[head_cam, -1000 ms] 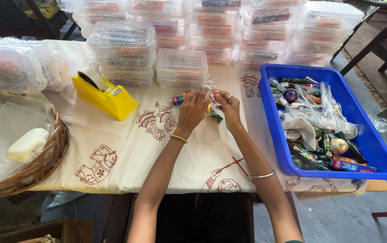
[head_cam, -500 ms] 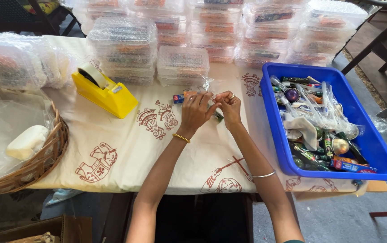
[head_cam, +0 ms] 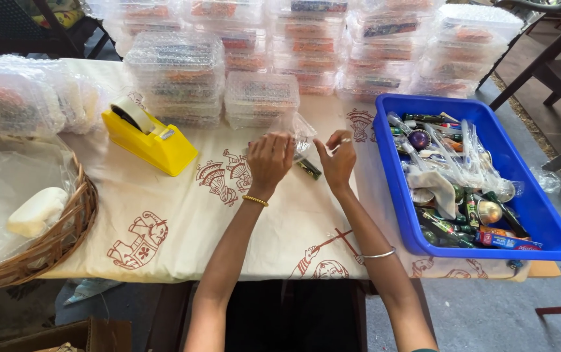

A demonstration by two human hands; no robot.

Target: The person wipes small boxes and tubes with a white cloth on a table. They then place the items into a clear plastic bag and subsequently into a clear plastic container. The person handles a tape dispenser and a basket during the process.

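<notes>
Head view: left hand (head_cam: 269,158) closed on small clear plastic bag (head_cam: 301,130) of dark sticks, raised off the cloth-covered table (head_cam: 228,215) since a second ago; right hand (head_cam: 338,160) pinching its edge; yellow tape dispenser (head_cam: 150,137) left.

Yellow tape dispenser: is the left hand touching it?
Apart. The head view shows printed tablecloth between the yellow tape dispenser and the left hand.
</notes>
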